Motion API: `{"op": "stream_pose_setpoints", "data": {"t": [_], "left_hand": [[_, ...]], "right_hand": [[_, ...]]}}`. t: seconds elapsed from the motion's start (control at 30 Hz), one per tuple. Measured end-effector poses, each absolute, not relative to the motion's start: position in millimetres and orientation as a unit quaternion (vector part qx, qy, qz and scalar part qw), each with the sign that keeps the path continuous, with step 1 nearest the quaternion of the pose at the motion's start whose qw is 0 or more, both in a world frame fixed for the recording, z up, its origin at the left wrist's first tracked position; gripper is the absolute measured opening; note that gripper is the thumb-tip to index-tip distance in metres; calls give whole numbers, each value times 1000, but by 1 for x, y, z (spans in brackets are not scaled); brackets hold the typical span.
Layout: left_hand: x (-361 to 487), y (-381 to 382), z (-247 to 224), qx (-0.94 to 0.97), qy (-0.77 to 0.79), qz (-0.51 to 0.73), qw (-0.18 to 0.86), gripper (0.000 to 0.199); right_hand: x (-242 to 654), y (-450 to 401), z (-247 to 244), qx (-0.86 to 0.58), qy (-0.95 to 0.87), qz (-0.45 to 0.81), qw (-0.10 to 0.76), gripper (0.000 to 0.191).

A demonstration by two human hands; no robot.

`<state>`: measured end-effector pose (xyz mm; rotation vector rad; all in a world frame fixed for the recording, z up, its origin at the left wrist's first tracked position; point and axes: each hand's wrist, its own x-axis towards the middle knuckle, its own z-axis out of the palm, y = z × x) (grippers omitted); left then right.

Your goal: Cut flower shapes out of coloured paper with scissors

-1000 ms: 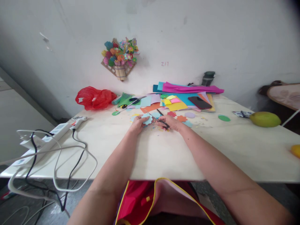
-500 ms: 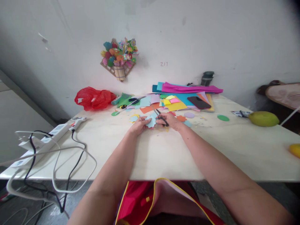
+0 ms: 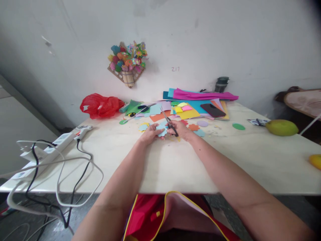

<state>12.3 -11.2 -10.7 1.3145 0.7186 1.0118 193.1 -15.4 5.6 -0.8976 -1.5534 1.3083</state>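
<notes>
My left hand [image 3: 149, 133] pinches a light blue scalloped paper flower [image 3: 162, 130] over the table. Around black-handled scissors [image 3: 172, 129] my right hand [image 3: 181, 130] is closed, with the blades pointing up and away, slightly parted, beside the flower. Left of my left hand lies a blue and yellow paper cutout [image 3: 143, 127]. Just beyond my right hand lie an orange paper flower [image 3: 194, 127] and a lilac paper oval [image 3: 202, 123]. Paper scraps lie under and around both hands.
Coloured sheets [image 3: 189, 112], a dark phone [image 3: 213, 110] and a second pair of scissors [image 3: 145, 107] lie towards the wall. A red plastic bag [image 3: 101, 105] stands back left. A power strip [image 3: 54, 150] with loose cables runs along the left; a green-yellow fruit [image 3: 282, 127] rests right.
The scissors have shifted slightly left in my right hand and their blades stand a little differently. My left hand still holds the light blue flower, turned slightly.
</notes>
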Motion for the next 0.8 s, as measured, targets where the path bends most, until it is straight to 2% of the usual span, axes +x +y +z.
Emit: {"op": "stream_pose_setpoints", "data": {"t": [0.3,0.47,0.67,0.8], "left_hand": [[12,-11,-8,551,342,503,572,34],[9,-9,-10,539,358,523,555,29],[9,-8,-11,519,354,534,566,29],[9,-9,-10,507,344,538,579,28]], "right_hand": [[195,-20,9,-363,-644,538,404,25],[198,-22,14,-390,-651,537,369,30],[201,-23,16,-422,-697,497,299,24],[202,-24,17,-414,-706,498,287,26]]}}
